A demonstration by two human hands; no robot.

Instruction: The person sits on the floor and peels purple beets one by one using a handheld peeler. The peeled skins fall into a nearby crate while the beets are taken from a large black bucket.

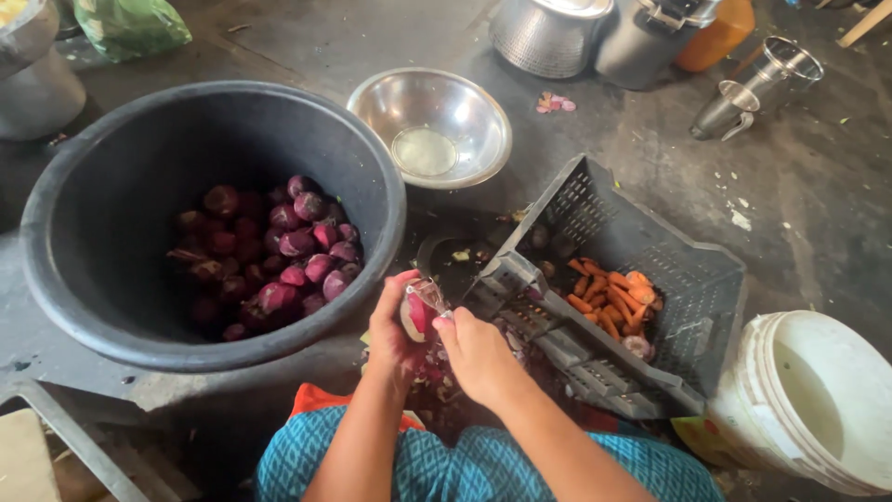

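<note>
My left hand holds a partly peeled red onion over my lap, just in front of the big black tub. My right hand grips a small metal peeler or knife whose blade lies against the top of the onion. Inside the tub lies a heap of several dark red onions. Loose purple peelings lie below my hands.
A tilted black plastic crate to the right holds carrot pieces. A steel bowl with a little liquid sits behind. A white bucket is at the lower right. Steel pots and a metal jug stand at the back.
</note>
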